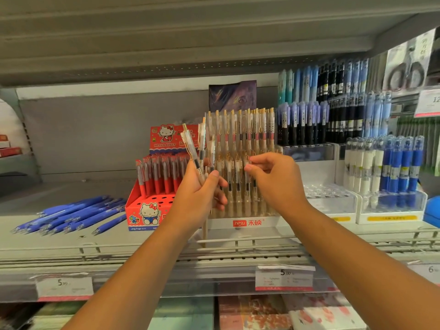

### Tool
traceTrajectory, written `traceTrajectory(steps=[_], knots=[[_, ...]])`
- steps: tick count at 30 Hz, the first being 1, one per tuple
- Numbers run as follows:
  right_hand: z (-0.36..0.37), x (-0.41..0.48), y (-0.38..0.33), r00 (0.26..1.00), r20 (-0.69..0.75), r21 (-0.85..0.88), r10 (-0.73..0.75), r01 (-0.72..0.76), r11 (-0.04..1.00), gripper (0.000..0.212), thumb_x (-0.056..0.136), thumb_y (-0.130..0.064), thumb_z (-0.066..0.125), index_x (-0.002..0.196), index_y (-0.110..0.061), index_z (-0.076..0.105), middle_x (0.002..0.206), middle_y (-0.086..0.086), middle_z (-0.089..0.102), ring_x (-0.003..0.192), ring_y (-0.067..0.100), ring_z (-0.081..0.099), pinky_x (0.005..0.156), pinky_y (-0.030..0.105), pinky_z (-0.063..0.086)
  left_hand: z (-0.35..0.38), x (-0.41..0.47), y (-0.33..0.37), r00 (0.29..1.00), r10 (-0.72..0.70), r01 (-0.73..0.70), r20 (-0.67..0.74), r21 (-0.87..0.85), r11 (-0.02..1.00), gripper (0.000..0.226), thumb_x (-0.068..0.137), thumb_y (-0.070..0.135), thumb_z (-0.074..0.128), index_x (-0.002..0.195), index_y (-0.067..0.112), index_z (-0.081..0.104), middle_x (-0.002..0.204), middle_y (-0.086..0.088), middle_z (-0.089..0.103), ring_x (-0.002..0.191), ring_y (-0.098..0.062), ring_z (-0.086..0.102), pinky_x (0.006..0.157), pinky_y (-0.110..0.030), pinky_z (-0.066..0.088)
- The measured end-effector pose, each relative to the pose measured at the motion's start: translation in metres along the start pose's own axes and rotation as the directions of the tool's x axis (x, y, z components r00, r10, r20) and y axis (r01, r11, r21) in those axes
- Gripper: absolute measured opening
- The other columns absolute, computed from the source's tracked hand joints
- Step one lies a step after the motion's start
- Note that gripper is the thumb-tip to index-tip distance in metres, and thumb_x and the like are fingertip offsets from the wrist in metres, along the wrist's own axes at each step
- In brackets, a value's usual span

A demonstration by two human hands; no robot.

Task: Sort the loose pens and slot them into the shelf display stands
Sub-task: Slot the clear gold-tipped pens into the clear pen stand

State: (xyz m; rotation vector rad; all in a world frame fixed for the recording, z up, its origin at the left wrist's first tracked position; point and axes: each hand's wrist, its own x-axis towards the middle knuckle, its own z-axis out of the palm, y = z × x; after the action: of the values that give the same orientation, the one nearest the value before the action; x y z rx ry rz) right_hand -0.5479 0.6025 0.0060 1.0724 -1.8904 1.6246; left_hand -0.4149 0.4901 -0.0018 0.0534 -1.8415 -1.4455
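Observation:
My left hand (200, 194) grips a small bunch of clear pens with gold clips (194, 151), their tops fanned upward in front of the shelf. My right hand (273, 178) is raised just right of it, thumb and forefinger pinching the top of a clear pen (247, 177) in the lower row of the white tiered display stand (247, 222). That stand holds two rows of matching clear gold-clip pens (245, 127). A heap of loose blue pens (71, 215) lies flat on the shelf at the left.
A red cartoon-cat box of red pens (152, 186) stands left of the white stand. Clear stands with blue, white and black pens (385, 167) fill the right. A wire rail (238, 244) runs along the shelf's front edge, price tags (284, 278) below it.

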Motion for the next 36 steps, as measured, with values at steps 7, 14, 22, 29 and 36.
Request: traceTrajectory(steps=[7, 14, 22, 29, 36], knots=[[0.001, -0.007, -0.004, 0.998, -0.017, -0.124, -0.063, 0.06, 0.99, 0.028, 0.088, -0.026, 0.072, 0.115, -0.019, 0.072, 0.101, -0.005, 0.066, 0.083, 0.006, 0.057, 0.082, 0.02, 0.049, 0.0, -0.001, 0.001, 0.999, 0.008, -0.006, 0.042, -0.045, 0.999, 0.013, 0.102, 0.014, 0.047, 0.115, 0.015, 0.047, 0.074, 0.002, 0.067, 0.059, -0.018, 0.063, 0.054, -0.029, 0.056], [0.003, -0.008, -0.022, 0.986, -0.034, 0.11, -0.16, 0.163, 0.98, 0.023, 0.092, -0.018, 0.065, 0.115, -0.021, 0.068, 0.1, -0.012, 0.062, 0.087, 0.001, 0.057, 0.075, 0.013, 0.046, -0.001, -0.002, -0.001, 0.995, 0.029, -0.025, 0.095, -0.041, 0.999, 0.019, 0.102, 0.012, 0.047, 0.116, 0.024, 0.051, 0.077, 0.001, 0.068, 0.063, -0.018, 0.064, 0.061, -0.034, 0.058], [0.02, -0.008, -0.04, 0.989, 0.116, 0.331, -0.092, 0.049, 0.943, 0.031, 0.091, -0.012, 0.067, 0.12, -0.025, 0.064, 0.099, -0.01, 0.068, 0.086, -0.01, 0.063, 0.064, 0.005, 0.048, -0.002, 0.0, -0.002, 0.992, 0.022, -0.019, 0.127, -0.02, 1.0, 0.037, 0.101, 0.007, 0.046, 0.124, 0.036, 0.052, 0.081, 0.0, 0.07, 0.069, -0.019, 0.067, 0.067, -0.043, 0.059], [0.017, 0.0, -0.038, 0.999, 0.054, 0.408, -0.005, -0.017, 0.913, 0.021, 0.089, -0.013, 0.07, 0.108, -0.022, 0.065, 0.093, -0.004, 0.071, 0.085, 0.003, 0.068, 0.074, 0.017, 0.056, -0.004, 0.002, -0.006, 0.998, -0.008, 0.006, 0.063, 0.035, 0.999, 0.046, 0.093, 0.003, 0.042, 0.103, 0.043, 0.063, 0.085, 0.001, 0.071, 0.078, -0.016, 0.07, 0.067, -0.029, 0.06], [-0.003, 0.007, -0.028, 0.997, -0.019, 0.483, 0.075, -0.057, 0.874, 0.015, 0.091, -0.011, 0.068, 0.101, -0.022, 0.065, 0.095, 0.004, 0.068, 0.079, 0.021, 0.073, 0.06, 0.025, 0.059, -0.005, 0.005, -0.006, 0.999, 0.023, -0.024, 0.045, 0.027, 0.999, 0.03, 0.102, 0.004, 0.039, 0.118, 0.025, 0.054, 0.094, 0.003, 0.074, 0.077, -0.016, 0.07, 0.067, -0.026, 0.058]])
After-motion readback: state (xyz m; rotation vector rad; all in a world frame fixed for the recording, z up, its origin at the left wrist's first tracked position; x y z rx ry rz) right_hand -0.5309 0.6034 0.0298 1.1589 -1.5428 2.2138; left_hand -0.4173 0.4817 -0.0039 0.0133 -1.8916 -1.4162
